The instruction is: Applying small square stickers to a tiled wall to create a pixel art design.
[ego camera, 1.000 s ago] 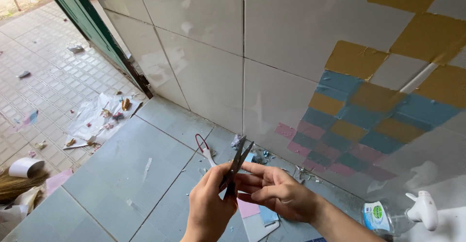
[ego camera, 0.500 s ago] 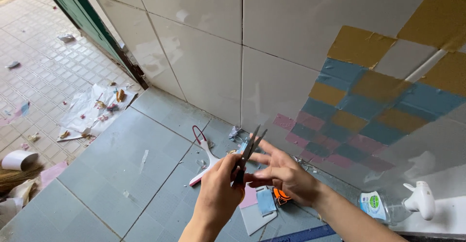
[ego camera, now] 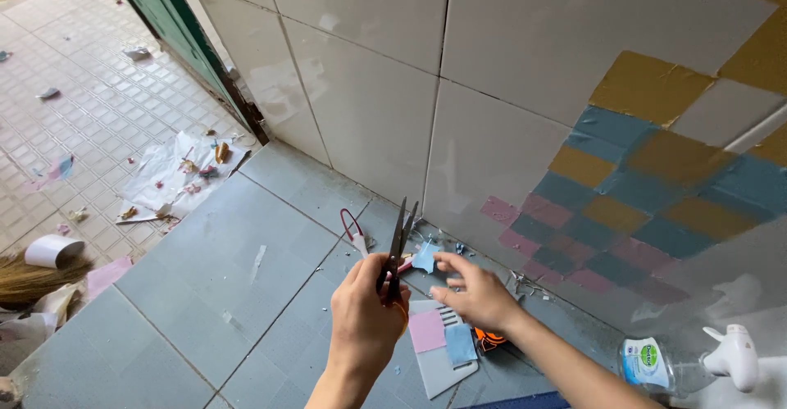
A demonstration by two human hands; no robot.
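Note:
My left hand (ego camera: 364, 315) grips a pair of dark scissors (ego camera: 398, 245) by the handles, blades pointing up and slightly apart. My right hand (ego camera: 477, 293) hovers just to the right of the scissors, fingers spread, holding nothing, next to a small blue paper scrap (ego camera: 425, 256) on the floor. Under my hands lies a white sheet (ego camera: 438, 364) with a pink square (ego camera: 426, 330) and a blue square (ego camera: 460, 344) on it. On the white tiled wall (ego camera: 369, 73) sit coloured paper squares (ego camera: 639, 188) in gold, blue and pink.
A red-handled tool (ego camera: 354, 230) lies by the wall. A clear bottle (ego camera: 648, 364) and a white spray head (ego camera: 732, 356) sit at the lower right. Paper litter (ego camera: 176, 181) lies by the green door frame (ego camera: 176, 28). A broom (ego camera: 37, 278) and paper roll (ego camera: 51, 250) are left.
My right hand has let go of the scissors and moved right, opening its fingers. My left hand keeps the scissors upright. The view has shifted slightly.

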